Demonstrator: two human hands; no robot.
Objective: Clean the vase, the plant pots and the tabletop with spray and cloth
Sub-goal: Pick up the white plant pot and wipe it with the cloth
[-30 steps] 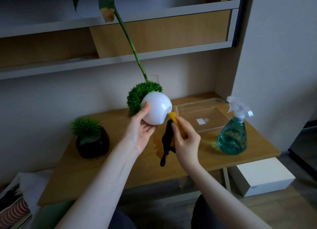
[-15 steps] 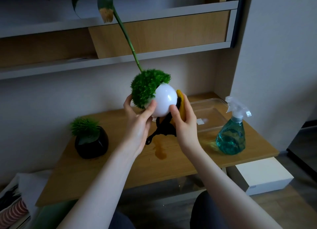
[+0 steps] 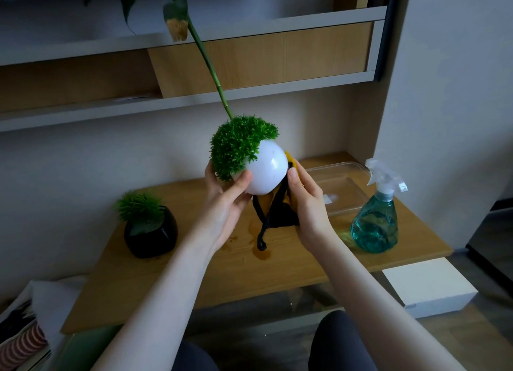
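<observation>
The left hand grips the white pot of green moss, held tilted in the air above the desk, thumb on its front and fingers curled behind the foliage. The right hand clutches the yellow-and-black cloth and presses it against the pot's right side, black straps dangling beneath both hands over a wet patch on the wood. The black pot stands well left of the left hand, and the spray bottle stands right of the right hand, beside a clear tray.
</observation>
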